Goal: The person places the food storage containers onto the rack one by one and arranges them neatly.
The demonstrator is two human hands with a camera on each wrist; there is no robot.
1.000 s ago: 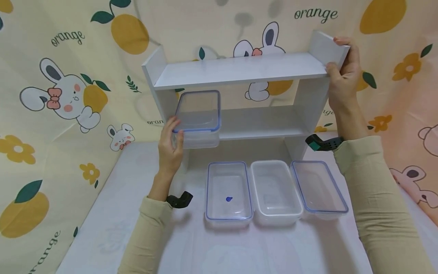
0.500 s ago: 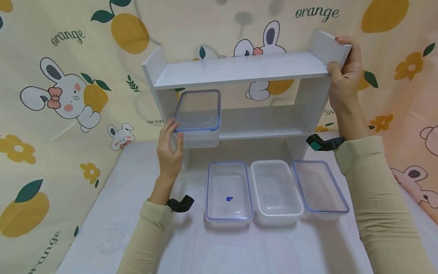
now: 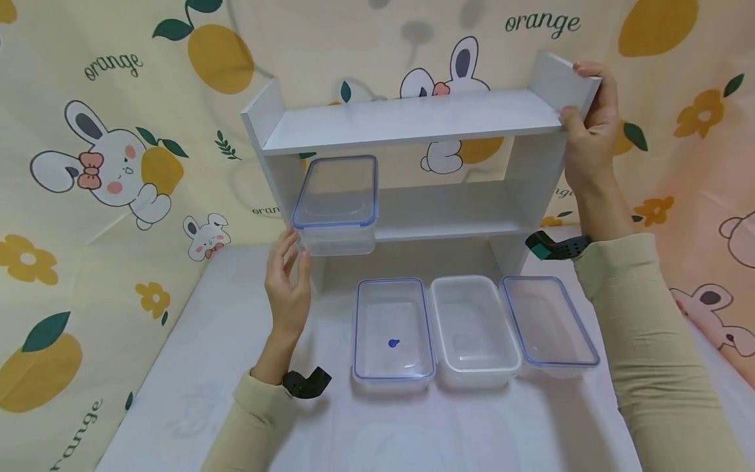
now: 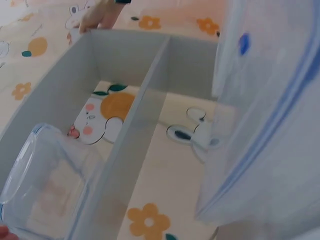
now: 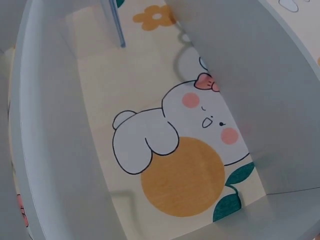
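White shelf (image 3: pixel 407 123) in right hand's (image 3: pixel 592 134) bent fingers (image 3: pixel 588 69)

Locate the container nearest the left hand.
In the head view, the container sits at the left end of the white shelf's lower board, with the left hand near its lower left corner.

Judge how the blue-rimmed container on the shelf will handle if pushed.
The container is probably light for its size, since it looks empty through its clear lid. It should feel fairly stiff, as its edges run straight. Being low and boxy, it will likely slide along the shelf rather than roll.
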